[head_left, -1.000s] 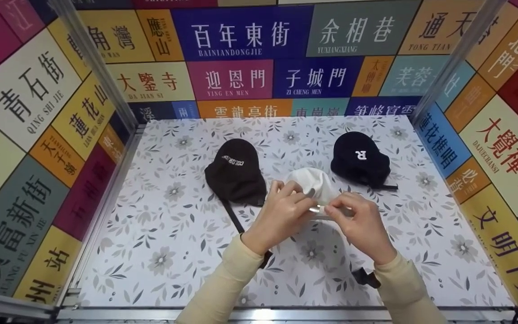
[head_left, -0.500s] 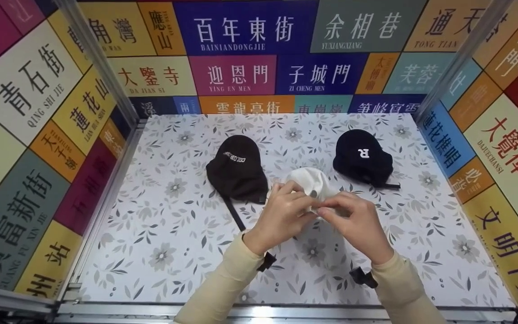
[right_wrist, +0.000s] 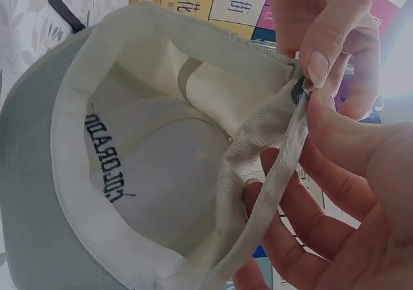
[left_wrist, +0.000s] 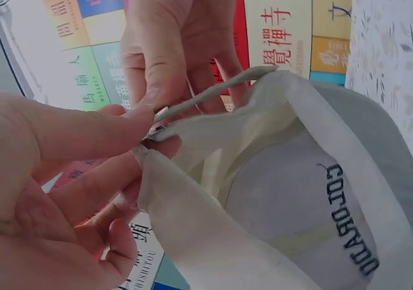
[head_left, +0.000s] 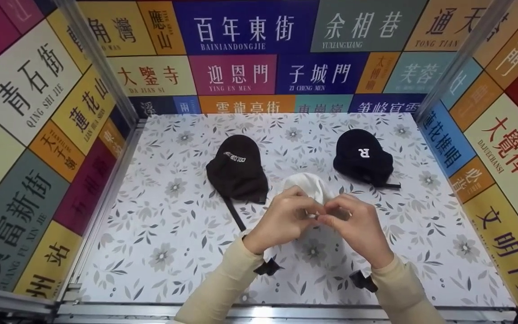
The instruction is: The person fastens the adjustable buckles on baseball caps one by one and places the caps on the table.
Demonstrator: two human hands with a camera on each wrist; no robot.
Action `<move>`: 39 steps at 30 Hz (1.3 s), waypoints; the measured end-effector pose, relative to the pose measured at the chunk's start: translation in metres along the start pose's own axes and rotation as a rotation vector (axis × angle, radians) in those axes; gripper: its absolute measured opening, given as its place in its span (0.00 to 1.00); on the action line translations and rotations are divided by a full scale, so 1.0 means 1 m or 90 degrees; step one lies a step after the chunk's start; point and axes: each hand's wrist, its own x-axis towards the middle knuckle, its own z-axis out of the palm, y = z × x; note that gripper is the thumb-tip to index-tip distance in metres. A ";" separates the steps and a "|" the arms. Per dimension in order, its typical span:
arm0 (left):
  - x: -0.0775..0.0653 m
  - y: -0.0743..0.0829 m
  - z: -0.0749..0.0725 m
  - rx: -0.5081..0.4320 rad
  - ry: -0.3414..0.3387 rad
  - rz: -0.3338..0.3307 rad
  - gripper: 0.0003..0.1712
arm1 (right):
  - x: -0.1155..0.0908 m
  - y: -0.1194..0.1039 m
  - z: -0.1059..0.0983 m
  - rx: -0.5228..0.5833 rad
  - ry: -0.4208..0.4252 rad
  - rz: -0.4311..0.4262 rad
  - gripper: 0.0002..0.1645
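The head view is bright and evenly lit, with a white glare on the metal rail [head_left: 286,312] along the bottom and only soft, faint shadows on the tabletop [head_left: 160,279]. Wide-angle distortion makes the left wall [head_left: 34,157] and right wall [head_left: 497,148] splay outward. Both wrist views look greyer and flatter in contrast; in the right one, glare bleaches the right edge. Lettering [right_wrist: 103,157] inside the white cap [right_wrist: 161,186] stays legible in muted, shaded light.

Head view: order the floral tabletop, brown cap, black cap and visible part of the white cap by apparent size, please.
Floral tabletop
Brown cap and black cap: too close to rank
White cap, visible part only
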 end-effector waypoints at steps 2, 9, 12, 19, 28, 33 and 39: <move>-0.002 -0.001 -0.002 -0.030 -0.003 -0.011 0.13 | 0.001 -0.006 -0.001 -0.004 -0.004 0.013 0.12; -0.010 0.001 -0.001 0.006 -0.015 -0.016 0.17 | 0.011 0.006 -0.018 -0.016 -0.071 0.063 0.12; -0.011 0.006 0.001 0.072 -0.018 -0.012 0.25 | 0.024 0.017 -0.026 -0.041 -0.101 0.039 0.11; -0.013 0.014 0.009 0.153 -0.044 0.022 0.27 | 0.061 0.023 -0.026 -0.028 -0.127 0.059 0.14; -0.017 0.020 0.021 0.195 -0.095 0.088 0.18 | 0.074 0.038 0.009 -0.192 -0.485 0.032 0.06; -0.024 0.019 0.014 0.200 -0.064 0.104 0.21 | 0.071 0.039 0.009 -0.148 -0.465 -0.011 0.13; -0.024 0.026 -0.004 0.156 0.026 0.139 0.20 | 0.100 0.023 -0.021 -0.195 -0.364 -0.023 0.07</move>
